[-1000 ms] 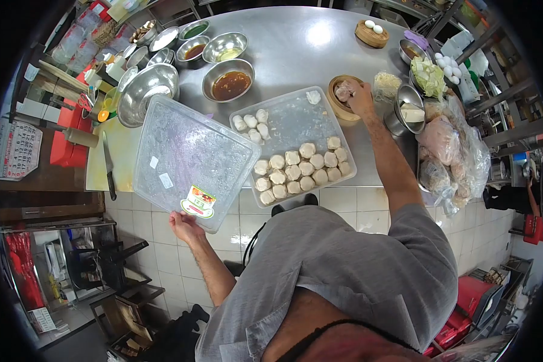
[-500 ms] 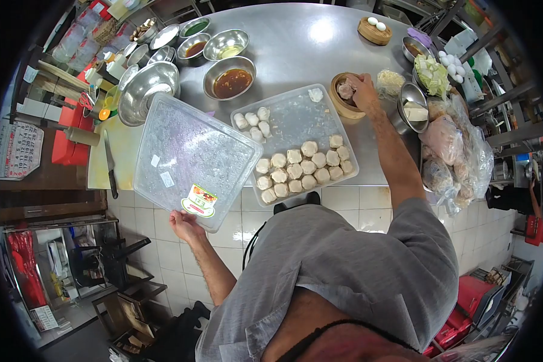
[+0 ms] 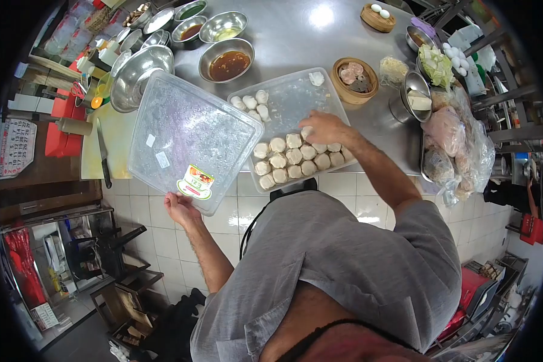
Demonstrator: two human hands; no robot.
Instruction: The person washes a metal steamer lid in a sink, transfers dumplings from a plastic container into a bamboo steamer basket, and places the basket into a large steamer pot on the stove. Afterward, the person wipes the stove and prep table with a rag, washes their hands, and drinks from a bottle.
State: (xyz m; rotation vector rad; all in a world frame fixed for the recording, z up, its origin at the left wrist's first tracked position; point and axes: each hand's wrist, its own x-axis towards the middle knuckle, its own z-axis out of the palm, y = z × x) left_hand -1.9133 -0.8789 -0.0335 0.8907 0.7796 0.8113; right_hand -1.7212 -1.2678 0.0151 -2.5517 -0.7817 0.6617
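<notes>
In the head view my left hand grips the near corner of a clear plastic lid. The lid is tilted beside a plastic tray, overlapping its left edge. Rows of pale round dumplings fill the near part of the tray, and several white ones sit at its far left. Reaching over the tray from the right, my right hand has its fingers closed on one dumpling in the far row. A bamboo steamer behind it holds pinkish dumplings.
A bowl of brown sauce stands behind the tray, near a large metal bowl. At left a knife lies on a cutting board. Bagged meat, a metal container and cabbage crowd the right side.
My right hand has moved from the bamboo steamer back to the tray and onto a dumpling, leaving the steamer's contents uncovered. My left hand still holds the lid in about the same place.
</notes>
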